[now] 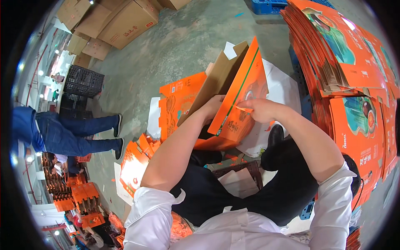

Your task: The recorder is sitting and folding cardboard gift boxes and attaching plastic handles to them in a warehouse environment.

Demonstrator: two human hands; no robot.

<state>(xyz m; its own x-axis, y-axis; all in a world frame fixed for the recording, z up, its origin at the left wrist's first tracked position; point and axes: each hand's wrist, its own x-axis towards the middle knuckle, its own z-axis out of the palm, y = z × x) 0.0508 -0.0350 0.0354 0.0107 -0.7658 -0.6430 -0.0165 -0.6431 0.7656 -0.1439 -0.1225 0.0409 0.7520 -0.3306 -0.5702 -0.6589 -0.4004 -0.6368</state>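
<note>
An orange printed cardboard box [234,126] with a green stripe stands tilted in front of my knees, its brown inside [217,78] showing at the opening. My left hand [214,107] grips the upper edge of its near panel, with the fingers hidden inside the box. On the outer face, my right hand [266,110] pinches a narrow orange strip [245,109] between thumb and forefinger. Whether the strip is fixed to the panel I cannot tell. Another orange cardboard piece [174,102] with notched edges lies just left of the box.
Flattened orange cartons [358,50] are stacked high on the right beside a blue pallet [306,93]. White sheets [283,85] lie under the box. A person in jeans [79,133] stands at left, near black crates [83,81]. Brown cartons [129,25] are piled at the far left.
</note>
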